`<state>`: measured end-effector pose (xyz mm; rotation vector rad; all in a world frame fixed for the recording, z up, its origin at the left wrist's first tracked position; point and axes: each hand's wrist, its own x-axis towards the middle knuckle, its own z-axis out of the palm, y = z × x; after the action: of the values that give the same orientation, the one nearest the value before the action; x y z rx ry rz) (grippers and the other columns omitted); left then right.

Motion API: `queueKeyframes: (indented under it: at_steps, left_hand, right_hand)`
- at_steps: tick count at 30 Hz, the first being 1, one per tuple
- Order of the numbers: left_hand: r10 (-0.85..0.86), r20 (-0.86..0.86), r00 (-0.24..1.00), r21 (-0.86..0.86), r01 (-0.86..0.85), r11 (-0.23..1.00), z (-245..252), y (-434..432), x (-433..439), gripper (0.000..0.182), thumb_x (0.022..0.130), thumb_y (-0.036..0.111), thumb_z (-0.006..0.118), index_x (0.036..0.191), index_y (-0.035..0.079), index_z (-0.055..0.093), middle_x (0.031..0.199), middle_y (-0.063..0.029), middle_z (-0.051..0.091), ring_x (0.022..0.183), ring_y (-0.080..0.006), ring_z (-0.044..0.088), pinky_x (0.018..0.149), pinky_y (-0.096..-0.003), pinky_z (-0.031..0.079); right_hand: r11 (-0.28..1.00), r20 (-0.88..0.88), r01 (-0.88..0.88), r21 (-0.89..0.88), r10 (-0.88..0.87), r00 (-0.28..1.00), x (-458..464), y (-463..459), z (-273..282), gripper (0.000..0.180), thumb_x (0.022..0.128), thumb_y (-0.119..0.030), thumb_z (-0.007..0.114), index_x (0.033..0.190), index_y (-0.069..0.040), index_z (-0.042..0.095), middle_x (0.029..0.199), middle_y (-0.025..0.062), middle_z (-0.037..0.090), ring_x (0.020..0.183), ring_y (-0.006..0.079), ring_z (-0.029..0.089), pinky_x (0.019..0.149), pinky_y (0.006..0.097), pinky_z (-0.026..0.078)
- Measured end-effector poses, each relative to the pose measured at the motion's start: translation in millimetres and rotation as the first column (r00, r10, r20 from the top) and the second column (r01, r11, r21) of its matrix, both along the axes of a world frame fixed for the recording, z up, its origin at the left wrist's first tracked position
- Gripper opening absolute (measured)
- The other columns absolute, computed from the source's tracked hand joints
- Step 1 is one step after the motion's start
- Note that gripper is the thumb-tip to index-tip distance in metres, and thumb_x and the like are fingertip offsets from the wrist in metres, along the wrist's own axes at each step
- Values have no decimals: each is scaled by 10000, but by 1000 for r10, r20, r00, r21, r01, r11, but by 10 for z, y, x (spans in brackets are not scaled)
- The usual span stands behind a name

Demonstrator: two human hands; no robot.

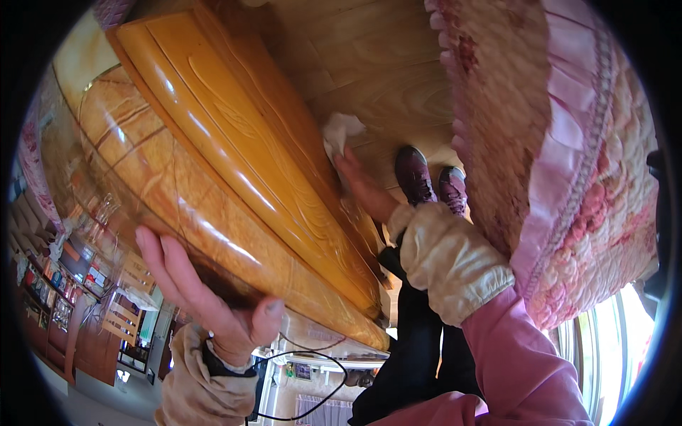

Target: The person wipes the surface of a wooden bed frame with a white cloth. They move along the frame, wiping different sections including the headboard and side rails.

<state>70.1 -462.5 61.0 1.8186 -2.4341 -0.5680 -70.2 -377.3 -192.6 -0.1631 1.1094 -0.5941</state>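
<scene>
A low wooden table [240, 138] with a glossy stone-patterned top [154, 154] and a carved orange-brown side panel slants across the view. My left hand [213, 303] is at the near part of the top's edge, fingers spread and holding nothing; whether the whole palm touches the surface I cannot tell. Lower down, beside the table's base, my right hand [367, 186] grips a crumpled white cloth or tissue [341, 133]. That cloth is blurred and hangs above the wooden floor, close to the base. Beige sleeve covers [453, 261] wrap both forearms.
A seat or bed with a quilted floral cover [591, 213] and pink ruffle stands along the right. My dark red shoes [415, 173] are on the wood-look floor [362, 58] between it and the table. A black cable [341, 394] loops near my left wrist. Shelves [58, 298] hold several items at left.
</scene>
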Motion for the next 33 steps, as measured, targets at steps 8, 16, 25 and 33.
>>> queueKeyframes:
  at_steps: [8,16,25,33]
  left_hand:
    - [-52,-70,996,-63,47,997,-116,23,61,938,869,604,454,1455,-74,178,1505,-290,138,1404,-416,148,1118,-545,189]
    - [-34,10,999,21,34,999,12,12,29,959,860,574,525,1452,-86,160,1500,-322,95,1396,-440,160,1117,-534,233]
    - [-51,50,997,13,50,999,17,8,9,922,867,522,547,1453,-83,173,1509,-300,126,1403,-429,156,1124,-526,188]
    - [-2,55,998,36,0,999,53,-8,-83,916,819,441,635,1451,-65,205,1521,-269,148,1402,-415,180,1131,-497,167]
  right_hand:
    - [831,443,528,177,-546,711,-170,-923,147,494,986,-366,465,1306,11,465,1243,103,579,1190,212,515,1057,349,358]
    - [741,733,411,530,-645,218,-269,-291,15,552,974,-426,443,1349,-21,446,1316,142,546,1207,285,526,1062,429,384]
    - [696,653,506,510,-696,299,-764,-600,823,576,903,-341,566,1251,93,421,1156,223,549,1030,419,558,804,647,437]
    - [832,325,547,87,-543,774,-627,-582,1076,453,830,-252,610,1099,102,521,995,207,575,912,384,592,770,560,453]
